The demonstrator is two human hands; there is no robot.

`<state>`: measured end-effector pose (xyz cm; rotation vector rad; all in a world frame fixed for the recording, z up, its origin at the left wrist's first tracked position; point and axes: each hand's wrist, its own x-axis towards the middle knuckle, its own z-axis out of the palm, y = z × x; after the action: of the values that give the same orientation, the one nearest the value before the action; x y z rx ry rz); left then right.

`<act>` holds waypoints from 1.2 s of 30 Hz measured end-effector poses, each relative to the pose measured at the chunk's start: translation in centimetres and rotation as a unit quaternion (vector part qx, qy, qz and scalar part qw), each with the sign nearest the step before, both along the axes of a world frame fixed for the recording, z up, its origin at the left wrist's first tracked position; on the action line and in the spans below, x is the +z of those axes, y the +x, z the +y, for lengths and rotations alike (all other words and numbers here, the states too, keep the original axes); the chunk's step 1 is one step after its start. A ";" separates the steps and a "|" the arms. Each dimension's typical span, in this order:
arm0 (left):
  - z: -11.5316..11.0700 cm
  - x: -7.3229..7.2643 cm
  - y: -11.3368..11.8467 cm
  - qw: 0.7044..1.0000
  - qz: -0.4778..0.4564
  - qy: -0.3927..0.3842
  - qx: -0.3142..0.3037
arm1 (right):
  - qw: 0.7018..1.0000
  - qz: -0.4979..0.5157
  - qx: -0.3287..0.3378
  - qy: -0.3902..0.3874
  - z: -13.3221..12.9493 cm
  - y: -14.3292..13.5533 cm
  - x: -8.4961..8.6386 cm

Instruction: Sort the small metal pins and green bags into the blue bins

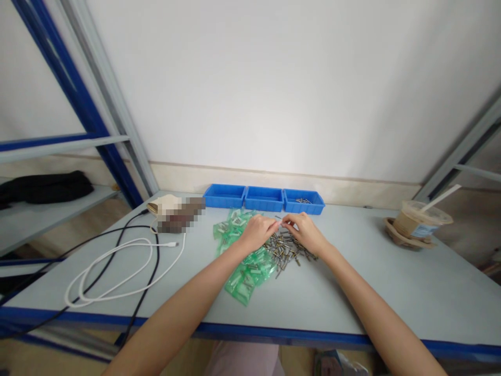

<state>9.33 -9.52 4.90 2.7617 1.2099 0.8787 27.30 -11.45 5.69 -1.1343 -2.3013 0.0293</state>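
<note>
We had our left hand (pixel 257 231) and right hand (pixel 305 231) close together, fingertips pinching a small piece (pixel 279 223) (too blurred for us to name) above heaped pins (pixel 287 252). Green bags (pixel 239 286) lay beside the heap on the table (pixel 415 287), near three blue trays (pixel 264 206).

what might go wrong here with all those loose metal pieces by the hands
The right hand is right at the loose metal pieces, so a brush could scatter some.

Loose pieces might mix with the green bags that lie against them, under the left hand.

The drink cup shares the table, so a knock might spill it.
</note>
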 end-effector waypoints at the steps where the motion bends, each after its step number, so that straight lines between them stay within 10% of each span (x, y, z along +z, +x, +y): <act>1: 0.1 0.0 -0.1 1.000 -0.010 -0.002 0.005 | 1.000 -0.006 -0.014 0.008 0.2 0.1 0.1; 11: 0.7 0.1 -1.0 0.999 -0.027 -0.004 0.027 | 0.956 -0.068 -0.269 0.095 7.2 3.9 2.4; 19: 0.7 -0.1 -0.8 0.998 0.013 0.051 0.024 | 0.990 -0.114 -0.078 -0.030 2.3 2.3 -1.0; 30: 0.0 0.2 -0.5 0.989 0.111 0.099 -0.005 | 0.990 -0.102 -0.090 -0.033 1.1 0.0 -1.3; 36: 0.1 -0.2 -0.4 0.973 0.165 0.154 -0.050 | 0.990 0.079 -0.044 -0.112 1.2 0.4 -0.7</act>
<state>8.94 -9.45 4.75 3.2924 1.0291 0.6660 27.69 -10.29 4.94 -1.2940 -2.1447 0.3399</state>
